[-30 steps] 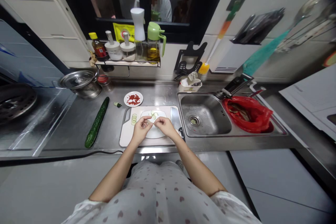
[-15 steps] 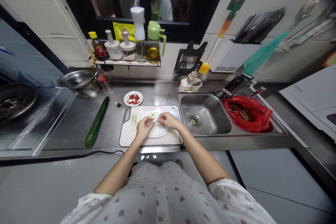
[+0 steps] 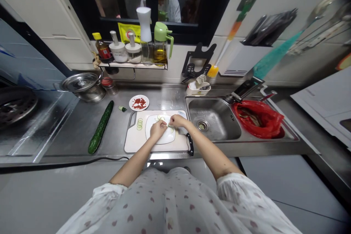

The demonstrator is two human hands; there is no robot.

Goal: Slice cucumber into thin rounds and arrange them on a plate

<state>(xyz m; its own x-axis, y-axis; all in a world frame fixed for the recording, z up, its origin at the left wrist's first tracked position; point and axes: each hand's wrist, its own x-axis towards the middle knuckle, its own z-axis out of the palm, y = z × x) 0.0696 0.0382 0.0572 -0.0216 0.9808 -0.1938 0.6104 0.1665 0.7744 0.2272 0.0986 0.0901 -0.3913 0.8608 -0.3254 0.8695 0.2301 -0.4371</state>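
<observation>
My left hand (image 3: 158, 131) is closed in a pinch over the middle of a white plate (image 3: 148, 135); what its fingers hold is too small to make out. Just to the right, my right hand (image 3: 178, 120) pinches a thin pale-green cucumber slice (image 3: 170, 128) at the plate's right side. Several cucumber slices (image 3: 159, 118) lie along the plate's far rim. The plate sits on a pale cutting board (image 3: 134, 142), where a row of overlapping slices (image 3: 139, 124) lies at the left. A black-handled knife (image 3: 189, 144) rests on the board's right edge.
A whole cucumber (image 3: 101, 128) and a cut cucumber end (image 3: 122, 108) lie to the left. Behind the board stands a small plate of chopped red pieces (image 3: 139, 97). The sink (image 3: 214, 117) is at the right, with a red bag (image 3: 259, 120) beside it. A lidded pot (image 3: 83, 87) stands back left.
Both hands have shifted from the plate's far middle toward its right side, with the left hand also nearer me. More of the far-rim slices and the knife handle now show.
</observation>
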